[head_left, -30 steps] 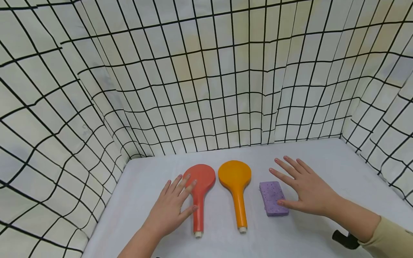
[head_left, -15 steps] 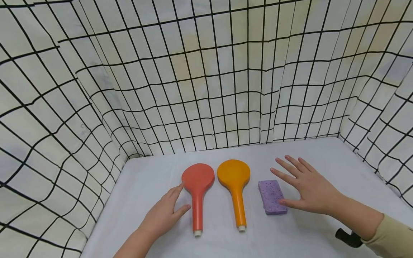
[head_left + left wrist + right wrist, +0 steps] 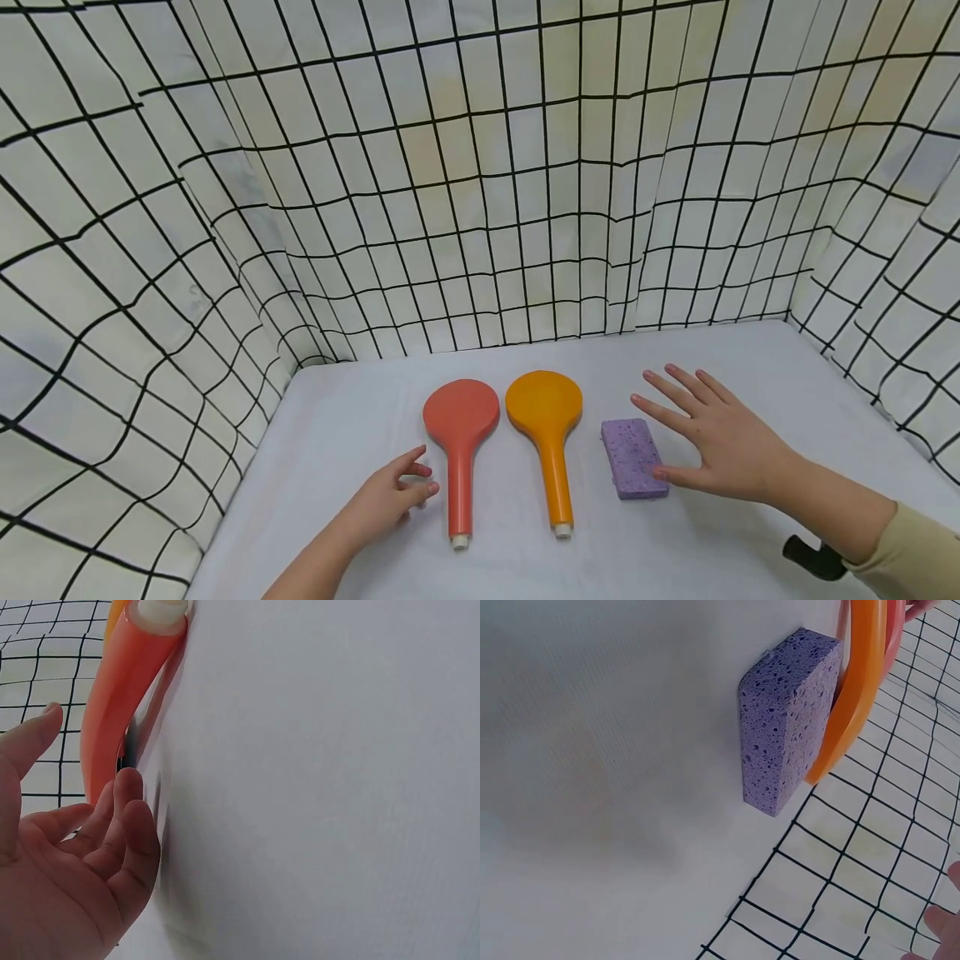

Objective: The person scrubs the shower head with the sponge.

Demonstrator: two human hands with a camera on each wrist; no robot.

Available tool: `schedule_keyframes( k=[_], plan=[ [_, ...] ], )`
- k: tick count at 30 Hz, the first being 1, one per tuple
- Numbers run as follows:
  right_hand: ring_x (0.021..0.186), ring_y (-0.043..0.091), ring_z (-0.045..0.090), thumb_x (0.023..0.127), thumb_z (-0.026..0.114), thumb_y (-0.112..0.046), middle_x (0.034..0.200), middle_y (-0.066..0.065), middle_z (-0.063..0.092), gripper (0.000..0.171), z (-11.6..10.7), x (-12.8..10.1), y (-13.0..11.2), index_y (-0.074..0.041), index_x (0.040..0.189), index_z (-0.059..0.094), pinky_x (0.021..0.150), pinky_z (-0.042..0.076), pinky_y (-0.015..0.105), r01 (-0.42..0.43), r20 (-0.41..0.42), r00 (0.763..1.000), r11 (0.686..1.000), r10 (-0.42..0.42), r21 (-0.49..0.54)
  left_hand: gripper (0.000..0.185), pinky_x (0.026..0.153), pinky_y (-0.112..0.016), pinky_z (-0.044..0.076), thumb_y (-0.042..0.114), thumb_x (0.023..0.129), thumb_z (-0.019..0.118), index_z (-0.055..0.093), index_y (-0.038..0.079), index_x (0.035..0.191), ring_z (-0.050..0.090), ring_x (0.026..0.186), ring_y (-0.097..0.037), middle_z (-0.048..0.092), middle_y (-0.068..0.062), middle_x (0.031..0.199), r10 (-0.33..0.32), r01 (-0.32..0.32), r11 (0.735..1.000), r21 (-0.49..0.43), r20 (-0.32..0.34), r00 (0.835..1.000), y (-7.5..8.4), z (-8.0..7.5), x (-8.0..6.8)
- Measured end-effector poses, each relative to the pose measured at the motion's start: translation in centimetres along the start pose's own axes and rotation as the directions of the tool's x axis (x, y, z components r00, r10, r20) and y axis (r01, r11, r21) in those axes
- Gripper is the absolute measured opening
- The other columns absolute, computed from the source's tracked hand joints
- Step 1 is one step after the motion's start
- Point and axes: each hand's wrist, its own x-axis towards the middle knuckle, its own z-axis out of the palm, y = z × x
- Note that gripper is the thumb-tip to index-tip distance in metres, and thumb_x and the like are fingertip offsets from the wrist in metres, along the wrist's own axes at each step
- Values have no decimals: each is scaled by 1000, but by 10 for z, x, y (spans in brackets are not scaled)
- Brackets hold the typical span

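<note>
A white table is enclosed by a grid-patterned cloth backdrop. On it a red shower head, an orange shower head and a purple sponge are laid side by side, unmoved. The right hand is kept flat with fingers spread, its thumb touching the sponge. The left hand has been drawn back off the red head; its fingers are now loosely curled beside the handle, holding nothing.

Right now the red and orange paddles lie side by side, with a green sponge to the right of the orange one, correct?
Not quite: the sponge is purple, as the head and right wrist views show. It does lie right of the orange paddle, beside the red paddle.
</note>
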Motion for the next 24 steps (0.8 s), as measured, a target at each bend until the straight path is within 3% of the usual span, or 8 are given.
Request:
schedule_keyframes(
  k=[7, 11, 17, 24],
  plan=[
    [146, 37, 24, 80, 65, -69, 164, 3, 20, 90, 2, -4, 2, -29, 155, 36, 121, -6, 42, -6, 2, 1000, 1000, 6, -4, 78, 62, -31, 50, 39, 84, 78, 46, 5, 146, 60, 75, -17, 63, -3, 109, -43, 43, 999, -17, 40, 998, 3, 10, 2],
    [146, 36, 23, 81, 63, -70, 164, 4, 22, 89, 3, -5, 2, -29, 155, 35, 121, -9, 40, -14, 18, 1000, 1000, 14, -8, 76, 64, -30, 50, 41, 83, 79, 50, 3, 142, 59, 73, -17, 62, -3, 104, -48, 47, 999, 19, 13, 999, 10, 19, 5],
    [146, 37, 23, 82, 62, -70, 164, 4, 21, 89, 6, -7, 4, -31, 156, 31, 120, -11, 39, -27, 34, 999, 1000, 27, 4, 71, 66, -30, 52, 40, 83, 78, 55, 0, 137, 58, 75, -18, 61, -5, 96, -103, 103, 995, 10, -17, 995, 22, 29, 8],
    [146, 37, 23, 83, 58, -73, 162, 7, 25, 88, 10, -9, 6, -30, 156, 32, 120, -12, 38, -31, 42, 999, 1000, 31, -2, 66, 56, -29, 49, 30, 85, 77, 52, -2, 137, 55, 61, -18, 61, -5, 92, -167, 166, 986, -21, -48, 985, 29, 35, 9]
  ],
)
